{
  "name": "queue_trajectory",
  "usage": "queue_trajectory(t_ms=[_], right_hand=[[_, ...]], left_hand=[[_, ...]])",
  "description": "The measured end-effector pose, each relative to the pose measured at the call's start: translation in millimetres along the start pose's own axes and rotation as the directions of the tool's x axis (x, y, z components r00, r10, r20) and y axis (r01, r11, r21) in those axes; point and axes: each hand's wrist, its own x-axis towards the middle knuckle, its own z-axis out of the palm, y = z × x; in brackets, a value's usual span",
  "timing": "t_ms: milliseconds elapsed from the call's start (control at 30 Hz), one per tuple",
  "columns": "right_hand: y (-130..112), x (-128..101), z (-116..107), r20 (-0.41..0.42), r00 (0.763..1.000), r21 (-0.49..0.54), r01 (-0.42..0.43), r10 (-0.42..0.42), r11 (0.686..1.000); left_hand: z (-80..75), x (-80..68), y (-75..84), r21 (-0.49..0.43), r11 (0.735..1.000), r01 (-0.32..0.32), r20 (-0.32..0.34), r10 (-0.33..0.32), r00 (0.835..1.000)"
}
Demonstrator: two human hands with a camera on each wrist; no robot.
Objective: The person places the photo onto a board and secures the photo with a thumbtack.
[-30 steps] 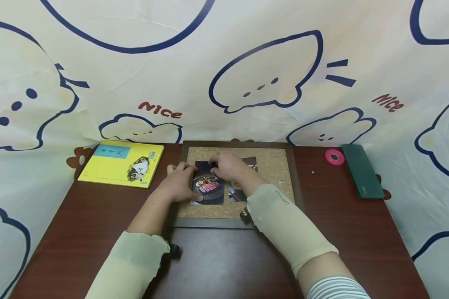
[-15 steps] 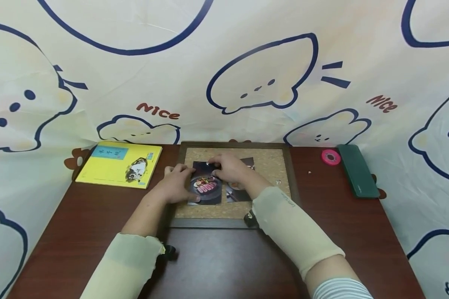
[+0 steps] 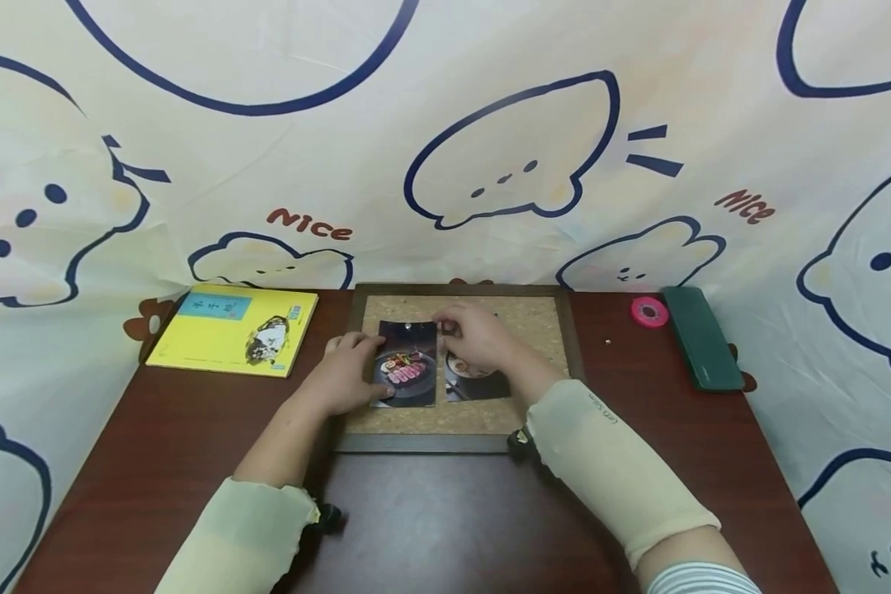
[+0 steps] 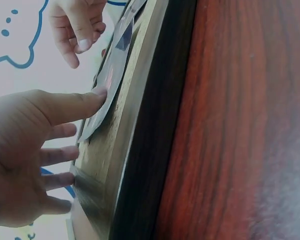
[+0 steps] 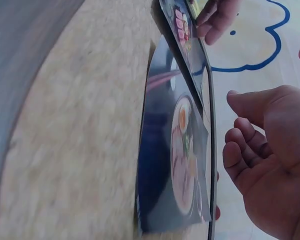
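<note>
Our left hand (image 3: 341, 375) presses flat on the sushi photo (image 3: 406, 363); our right hand (image 3: 475, 337), loosely curled and holding nothing, hovers just right over the ramen photo (image 3: 478, 384)

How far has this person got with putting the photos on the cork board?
Two photos lie side by side on the cork board. The left hand presses the sushi photo; the right hand hovers above the ramen photo, holding nothing. No pins visible, so fastening looks undone.

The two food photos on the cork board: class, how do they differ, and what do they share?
The left photo shows pink slices on a dark plate; the right photo shows a bowl with an egg. The left hand presses the left photo with straight fingers; the right hand hovers over the right photo, part hiding it. Both are dark prints lying side by side on the cork board.
</note>
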Motion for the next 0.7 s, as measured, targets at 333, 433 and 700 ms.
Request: queue_trajectory(t_ms=[333,433,700], right_hand=[[14.8,-24.6,-5.4,-0.045,0.999,0.024,-0.02,0.021,1.0],[18.7,-32.2,-6.1,-0.076,0.997,0.035,0.015,-0.012,0.999],[26.5,-59.9,-10.0,-0.109,0.994,0.058,0.0,0.007,0.998]], left_hand=[[1.8,-6.1,15.9,-0.025,0.998,-0.056,-0.108,0.053,0.993],[1.8,-6.9,21.1,-0.044,0.996,-0.073,-0.109,0.068,0.992],[10.3,-3.8,39.7,-0.058,0.991,-0.122,-0.124,0.115,0.986]])
